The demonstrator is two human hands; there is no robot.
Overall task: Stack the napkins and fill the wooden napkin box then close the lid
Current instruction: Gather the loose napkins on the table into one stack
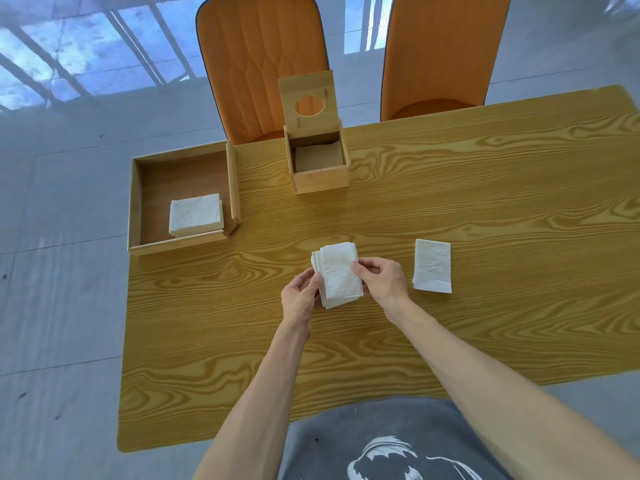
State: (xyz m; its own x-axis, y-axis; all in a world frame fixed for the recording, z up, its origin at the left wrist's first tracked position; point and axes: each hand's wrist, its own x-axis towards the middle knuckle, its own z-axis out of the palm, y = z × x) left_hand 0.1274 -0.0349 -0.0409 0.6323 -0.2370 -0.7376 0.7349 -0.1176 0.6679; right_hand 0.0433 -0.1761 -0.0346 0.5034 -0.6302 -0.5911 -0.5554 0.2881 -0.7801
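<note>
In the head view, both hands meet near the middle of the table [485, 202], holding a stack [339, 275] of white napkins between them. The left hand [299, 296] pinches the stack's left edge with curled fingers; the right hand [382, 280] grips its right edge, thumb on top. The stack's sheets are slightly fanned, not squared. A second, smaller pile [432, 266] lies flat to the right, apart from the hands. The box [320, 161] stands at the far edge — its lid [308, 100], with a round hole, tipped up and open, the inside showing only a brown bottom. At the table's far left corner sits a tray [138, 202] with more napkins [195, 214] in its near right corner. Two orange chairs [263, 60] stand beyond the far edge.
</note>
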